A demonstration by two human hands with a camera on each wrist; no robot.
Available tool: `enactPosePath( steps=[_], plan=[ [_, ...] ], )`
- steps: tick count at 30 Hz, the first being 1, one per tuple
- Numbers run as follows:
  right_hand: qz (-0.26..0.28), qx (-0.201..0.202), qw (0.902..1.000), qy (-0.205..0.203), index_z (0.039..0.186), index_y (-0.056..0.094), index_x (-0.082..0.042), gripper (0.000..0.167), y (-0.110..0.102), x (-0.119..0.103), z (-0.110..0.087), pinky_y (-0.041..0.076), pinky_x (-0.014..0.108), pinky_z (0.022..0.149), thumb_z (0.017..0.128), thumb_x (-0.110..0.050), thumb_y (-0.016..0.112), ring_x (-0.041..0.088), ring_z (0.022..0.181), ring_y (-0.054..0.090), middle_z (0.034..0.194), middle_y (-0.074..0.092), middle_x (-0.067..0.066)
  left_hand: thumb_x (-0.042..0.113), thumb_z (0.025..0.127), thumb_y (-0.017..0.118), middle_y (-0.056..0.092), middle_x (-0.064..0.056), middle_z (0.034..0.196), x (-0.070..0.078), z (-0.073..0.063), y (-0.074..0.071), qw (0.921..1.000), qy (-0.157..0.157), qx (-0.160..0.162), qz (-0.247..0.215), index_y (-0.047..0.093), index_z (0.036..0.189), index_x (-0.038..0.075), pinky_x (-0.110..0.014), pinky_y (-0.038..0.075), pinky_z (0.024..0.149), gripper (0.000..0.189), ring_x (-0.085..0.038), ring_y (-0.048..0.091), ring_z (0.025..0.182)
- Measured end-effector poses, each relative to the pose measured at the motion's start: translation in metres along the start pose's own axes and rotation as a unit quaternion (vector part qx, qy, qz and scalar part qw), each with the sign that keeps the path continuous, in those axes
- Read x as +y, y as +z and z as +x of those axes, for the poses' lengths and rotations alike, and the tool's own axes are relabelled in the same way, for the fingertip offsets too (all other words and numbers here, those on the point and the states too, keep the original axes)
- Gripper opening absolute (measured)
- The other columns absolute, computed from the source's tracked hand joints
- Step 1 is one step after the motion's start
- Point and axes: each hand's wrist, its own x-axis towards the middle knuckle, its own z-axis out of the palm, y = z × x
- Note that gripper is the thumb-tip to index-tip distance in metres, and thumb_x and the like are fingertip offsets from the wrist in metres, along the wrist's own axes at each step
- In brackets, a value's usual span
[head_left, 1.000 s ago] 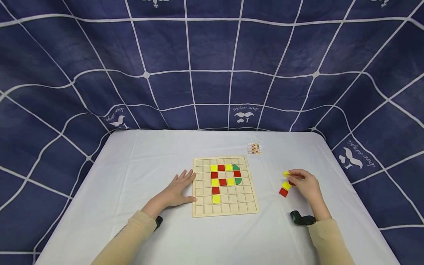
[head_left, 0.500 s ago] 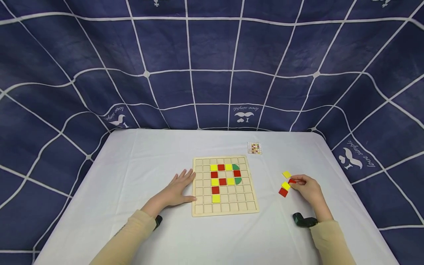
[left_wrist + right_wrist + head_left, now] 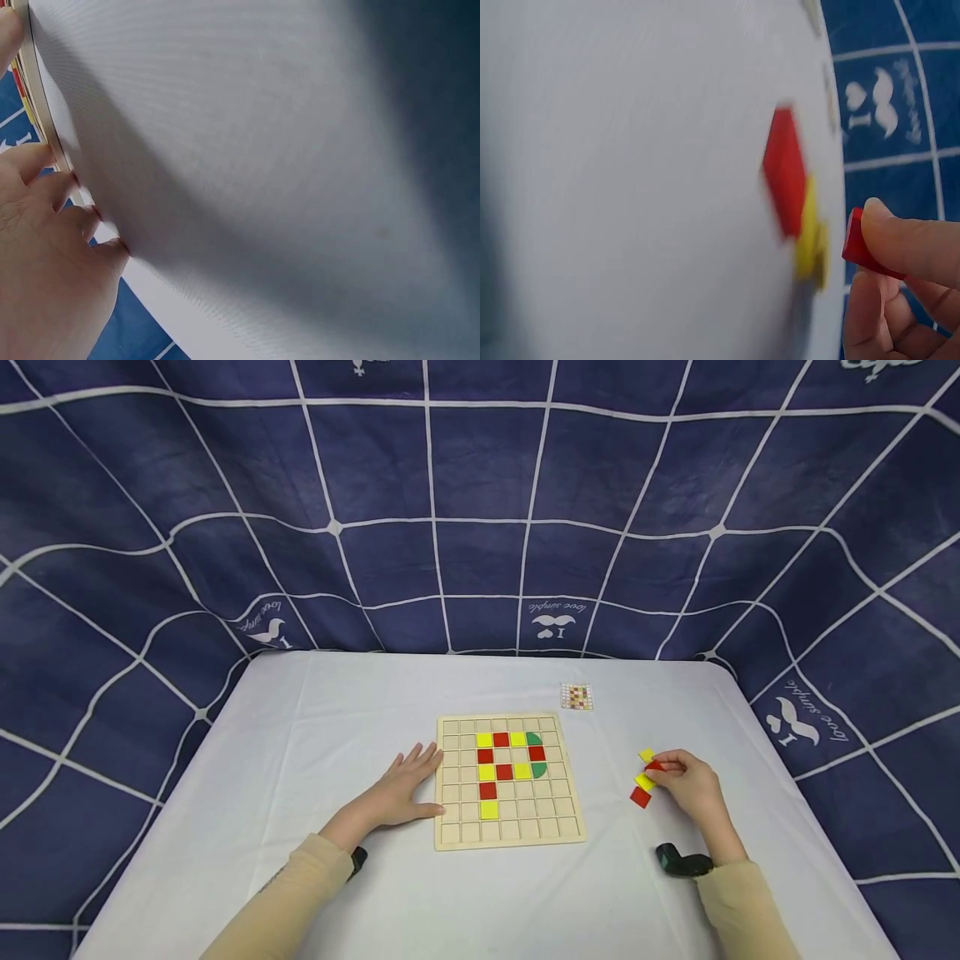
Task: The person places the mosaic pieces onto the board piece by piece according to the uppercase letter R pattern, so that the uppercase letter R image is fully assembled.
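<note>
My right hand pinches a red square tile between thumb and fingers, lifted off the cloth in the right wrist view. Beneath and beside it lie two yellow tiles, one far and one near, plus another red tile. My left hand lies spread at the left edge of the wooden grid board, its thumb and a fingertip touching that edge. Red, yellow and green tiles on the board form a P-like shape; the green ones are quarter-round.
Beyond the board's far right corner is a small pattern card. A white cloth covers the table. Dark blue curtains with white lines hang behind and at both sides. Each wrist wears a dark device.
My right hand has let go of a yellow tile at the far end of the group, then taken and raised a red tile. The left hand and board stay put.
</note>
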Motion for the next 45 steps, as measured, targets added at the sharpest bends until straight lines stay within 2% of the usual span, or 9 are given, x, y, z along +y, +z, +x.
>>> enactPosePath(
  steps=[5,12,19,26,31,36,45],
  plan=[
    [0.035,-0.009,0.9991,-0.024,0.111,0.065,0.000,0.033,0.014,-0.024,-0.005,0.049,0.018,0.059,0.087,-0.020,0.076,0.010,0.073,0.059,0.094,0.067,0.010,0.045,0.083,0.076,0.017,-0.012,0.165,-0.001,0.001,0.001,1.0000,0.000,0.000,0.002,0.027,0.156,0.007,-0.055,0.006,0.124,0.096,-0.035,0.006,0.154],
    [0.082,-0.059,0.9925,-0.069,0.107,0.069,-0.004,0.029,0.047,-0.064,-0.020,0.053,0.018,0.065,0.082,-0.016,0.080,0.012,0.078,0.062,0.095,0.070,0.007,0.045,0.083,0.075,0.017,-0.012,0.165,-0.001,0.001,0.002,1.0000,0.004,-0.002,-0.001,0.026,0.156,0.007,-0.055,0.006,0.124,0.095,-0.035,0.006,0.154],
    [0.110,-0.127,0.9790,-0.116,0.098,0.071,-0.012,0.025,0.087,-0.094,-0.044,0.054,0.017,0.068,0.076,-0.014,0.085,0.014,0.077,0.062,0.085,0.068,-0.001,0.044,0.084,0.075,0.017,-0.012,0.165,0.000,0.001,0.002,1.0000,0.003,-0.002,-0.002,0.027,0.156,0.007,-0.055,0.006,0.124,0.095,-0.035,0.005,0.154],
    [0.122,-0.170,0.9620,-0.175,0.094,0.070,-0.012,0.022,0.115,-0.110,-0.058,0.054,0.018,0.065,0.077,-0.014,0.084,0.011,0.071,0.061,0.081,0.066,-0.003,0.045,0.084,0.075,0.017,-0.012,0.165,0.001,0.001,0.001,1.0000,0.002,-0.004,-0.002,0.026,0.156,0.007,-0.055,0.006,0.124,0.095,-0.035,0.005,0.154],
    [0.115,-0.199,0.9510,-0.207,0.091,0.071,-0.013,0.017,0.130,-0.114,-0.064,0.054,0.019,0.063,0.079,-0.014,0.083,0.007,0.067,0.061,0.077,0.067,-0.005,0.046,0.084,0.074,0.016,-0.012,0.165,0.000,0.001,0.000,1.0000,0.004,-0.004,0.000,0.026,0.156,0.006,-0.055,0.005,0.124,0.095,-0.034,0.005,0.154],
    [0.077,-0.215,0.9446,-0.236,0.086,0.072,-0.015,0.010,0.140,-0.117,-0.067,0.054,0.018,0.061,0.081,-0.011,0.080,0.003,0.065,0.061,0.074,0.067,-0.008,0.046,0.083,0.075,0.017,-0.012,0.165,-0.001,0.002,0.001,1.0000,0.004,-0.003,-0.003,0.026,0.156,0.007,-0.055,0.006,0.124,0.096,-0.035,0.005,0.154],
    [0.012,-0.183,0.9350,-0.303,0.084,0.075,-0.015,0.007,0.149,-0.120,-0.071,0.049,0.015,0.058,0.081,-0.012,0.080,-0.002,0.064,0.052,0.074,0.061,-0.011,0.044,0.084,0.075,0.017,-0.012,0.165,-0.002,0.002,0.000,0.9999,0.008,-0.004,-0.007,0.026,0.156,0.007,-0.055,0.006,0.124,0.095,-0.035,0.005,0.154]
  ],
)
